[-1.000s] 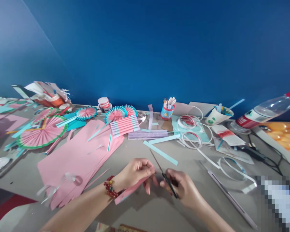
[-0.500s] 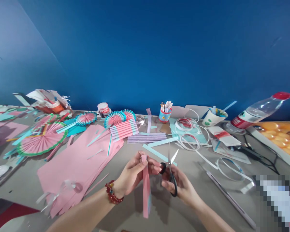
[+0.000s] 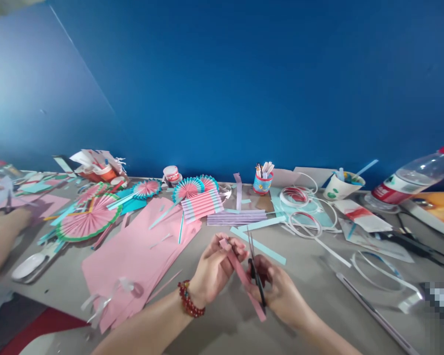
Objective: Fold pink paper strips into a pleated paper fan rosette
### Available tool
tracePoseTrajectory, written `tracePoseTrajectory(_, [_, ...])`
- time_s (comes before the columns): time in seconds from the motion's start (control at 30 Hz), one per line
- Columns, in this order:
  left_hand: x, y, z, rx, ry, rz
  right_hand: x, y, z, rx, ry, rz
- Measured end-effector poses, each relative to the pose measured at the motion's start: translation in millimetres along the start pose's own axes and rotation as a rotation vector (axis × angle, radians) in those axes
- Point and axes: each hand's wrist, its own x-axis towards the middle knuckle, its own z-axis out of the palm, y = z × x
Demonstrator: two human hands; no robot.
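pinching is done by the left hand point(image 3: 215, 271), just below the middle of the frame: the upper end of a folded pink strip point(image 3: 240, 273) is pressed between its thumb and fingers, and the strip is slanted down to the right, toward the lower middle. the dark handles of the scissors point(image 3: 258, 281) are gripped by the curled fingers of the right hand point(image 3: 279, 293); the blades are pointed upward, slightly parted, just beside the left fingertips. whether the strip is touched by the scissors cannot be told. a bracelet point(image 3: 190, 300) of red beads is worn on the left wrist.

beyond the hands, light blue strips point(image 3: 266, 248) are laid on the grey table point(image 3: 303, 340), with pleated purple paper point(image 3: 237, 218) behind them. large pink sheets point(image 3: 129, 256) are spread at the lower left of centre. farther left, a round pleated fan point(image 3: 91, 219) is edged in green. to the right of centre, white coils point(image 3: 299, 224) are placed on a pale green sheet, partly overlapped. a pen holder point(image 3: 263, 185) and a plastic bottle point(image 3: 407, 178) are set near the blue wall point(image 3: 244, 88). at the far left edge, another pair of scissors point(image 3: 8, 207) is held by a co-worker's hand point(image 3: 14, 220).
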Motion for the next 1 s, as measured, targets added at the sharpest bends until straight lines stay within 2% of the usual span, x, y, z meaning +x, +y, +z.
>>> tracePoseTrajectory(0.1, [2.0, 2.9, -3.5, -0.032, -0.002, -0.007, 0.8, -1.1, -4.7, 0.031, -0.029, -0.004])
tracePoseTrajectory(0.4, [5.7, 1.4, -12.5, 0.084, -0.002, 0.035, 0.0, 2.8, -3.6, 0.380, -0.042, 0.073])
tracePoseTrajectory(0.47, [4.6, 2.4, -14.4, 0.229, 0.019, 0.072, -0.5, 2.3, -3.3, 0.467, -0.047, 0.118])
tracePoseTrajectory(0.57, [-1.4, 7.5, -15.2, 0.694, 0.068, 0.360, -0.5, 0.3, -5.6, 0.574, -0.065, 0.202])
tracePoseTrajectory(0.6, [-4.0, 9.3, -14.8, 0.912, 0.033, 0.478, -0.2, 0.1, -6.8, 0.600, -0.068, 0.212])
tracePoseTrajectory(0.63, [-6.3, 10.6, -14.2, 1.150, -0.074, 0.560, 0.1, 0.2, -8.1, 0.630, -0.061, 0.210])
tracePoseTrajectory(0.73, [-9.8, 10.4, -13.3, 1.746, -0.611, 0.667, 1.2, 1.6, -11.8, 0.749, 0.020, 0.171])
tracePoseTrajectory(0.77, [-9.5, 8.9, -14.0, 1.863, -0.740, 0.693, 1.3, 1.9, -12.8, 0.800, 0.046, 0.169])
tracePoseTrajectory(0.8, [-8.6, 7.1, -15.3, 1.937, -0.806, 0.725, 1.2, 1.9, -13.4, 0.851, 0.061, 0.176])
tracePoseTrajectory(0.9, [-5.0, 1.9, -20.9, 1.937, -0.768, 0.814, -0.1, 0.9, -14.1, 0.953, 0.036, 0.210])
tracePoseTrajectory(1.0, [-4.9, -1.1, -23.8, 1.754, -0.724, 0.779, -1.6, 0.1, -15.0, 0.968, 0.005, 0.223])
